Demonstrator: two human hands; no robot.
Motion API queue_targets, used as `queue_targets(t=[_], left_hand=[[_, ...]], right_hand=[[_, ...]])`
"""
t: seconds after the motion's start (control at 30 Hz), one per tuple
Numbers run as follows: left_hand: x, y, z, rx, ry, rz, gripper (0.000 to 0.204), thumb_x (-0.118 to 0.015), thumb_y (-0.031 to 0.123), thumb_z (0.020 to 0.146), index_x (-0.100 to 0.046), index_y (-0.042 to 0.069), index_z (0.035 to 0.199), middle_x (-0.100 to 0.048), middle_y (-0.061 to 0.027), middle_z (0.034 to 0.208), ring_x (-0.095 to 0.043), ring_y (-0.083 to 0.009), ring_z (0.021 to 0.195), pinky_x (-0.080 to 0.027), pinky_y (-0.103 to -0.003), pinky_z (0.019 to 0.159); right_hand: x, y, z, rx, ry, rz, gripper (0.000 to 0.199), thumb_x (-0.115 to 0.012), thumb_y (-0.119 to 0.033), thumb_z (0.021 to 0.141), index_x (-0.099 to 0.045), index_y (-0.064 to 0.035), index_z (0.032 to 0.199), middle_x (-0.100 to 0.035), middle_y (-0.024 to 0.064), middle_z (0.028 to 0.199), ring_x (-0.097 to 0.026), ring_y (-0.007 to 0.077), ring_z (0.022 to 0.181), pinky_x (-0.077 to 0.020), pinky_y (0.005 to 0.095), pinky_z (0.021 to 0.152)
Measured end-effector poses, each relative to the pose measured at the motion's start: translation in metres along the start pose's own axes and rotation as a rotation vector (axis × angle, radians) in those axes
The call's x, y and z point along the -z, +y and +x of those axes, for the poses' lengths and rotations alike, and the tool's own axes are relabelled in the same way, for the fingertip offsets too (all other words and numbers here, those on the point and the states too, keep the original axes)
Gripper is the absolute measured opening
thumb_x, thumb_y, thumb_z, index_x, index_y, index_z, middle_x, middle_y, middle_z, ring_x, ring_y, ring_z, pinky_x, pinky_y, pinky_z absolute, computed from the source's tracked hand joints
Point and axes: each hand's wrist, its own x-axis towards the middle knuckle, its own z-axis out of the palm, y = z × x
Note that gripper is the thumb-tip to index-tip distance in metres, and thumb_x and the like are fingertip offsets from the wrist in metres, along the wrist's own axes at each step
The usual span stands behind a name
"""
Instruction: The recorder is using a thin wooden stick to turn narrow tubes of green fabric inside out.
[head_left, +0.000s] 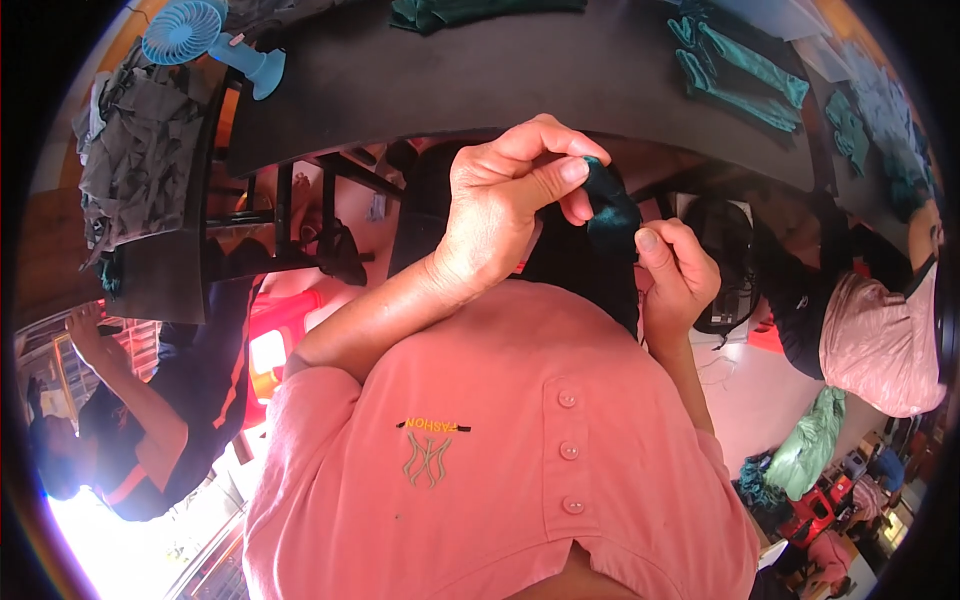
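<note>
Between my two hands, above my lap, hangs a small piece of dark green shiny fabric point(610, 208). My left hand point(510, 195) pinches its upper end between thumb and forefinger, with the other fingers curled. At the lower right end, my right hand point(678, 268) closes thumb against forefinger on the fabric's edge. Both hands are raised in front of the table's near edge. Whether anything else is in the pinches is too small to tell.
A dark table point(480, 75) spans ahead, with folded green fabric pieces point(745, 75) at its right. A blue fan point(215, 45) stands at the far left, near a heap of grey cloth point(145, 150). People sit at left and right; a green bag point(810, 445) lies low right.
</note>
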Motion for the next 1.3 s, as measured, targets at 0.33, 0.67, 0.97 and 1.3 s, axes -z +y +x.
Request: queue_targets(t=[0.33,0.67,0.97,1.3], left_hand=[[-0.001,-0.001,-0.003,-0.121,-0.068,0.057,0.011,-0.057,-0.003,0.091,-0.066,-0.001,0.097,-0.06,-0.0068,0.093,-0.058,-0.0142,0.067,-0.05,-0.024,0.061],[0.0,-0.005,-0.007,-0.053,-0.015,0.002,0.01,-0.058,0.0,0.092,-0.065,0.0,0.098,-0.059,-0.0066,0.096,-0.058,-0.0138,0.071,-0.05,-0.025,0.062],[0.002,-0.007,-0.003,0.091,-0.038,-0.089,0.01,-0.059,0.005,0.092,-0.065,-0.001,0.098,-0.06,-0.0085,0.096,-0.061,-0.0144,0.065,-0.049,-0.025,0.047],[0.008,-0.015,-0.008,-0.102,-0.118,0.069,0.013,-0.057,-0.001,0.092,-0.066,-0.003,0.101,-0.057,-0.0088,0.094,-0.06,-0.0129,0.067,-0.049,-0.024,0.046]], right_hand=[[-0.001,0.004,-0.006,-0.015,0.019,0.096,0.011,-0.069,-0.004,0.083,-0.063,0.0051,0.082,-0.049,0.0004,0.066,-0.041,0.0067,0.06,-0.0295,0.0206,0.055],[0.002,0.01,-0.011,-0.089,-0.002,0.133,0.012,-0.07,-0.005,0.084,-0.064,0.0054,0.084,-0.051,0.0008,0.066,-0.042,0.0072,0.06,-0.0302,0.0211,0.055],[0.007,0.011,-0.012,-0.032,0.022,0.069,0.011,-0.07,-0.004,0.083,-0.064,0.0054,0.083,-0.053,0.0017,0.067,-0.043,0.0073,0.06,-0.0312,0.0209,0.055],[0.01,0.01,-0.013,-0.024,0.009,-0.001,0.011,-0.069,-0.005,0.083,-0.063,0.0049,0.083,-0.054,0.002,0.068,-0.044,0.0079,0.061,-0.0326,0.0211,0.057]])
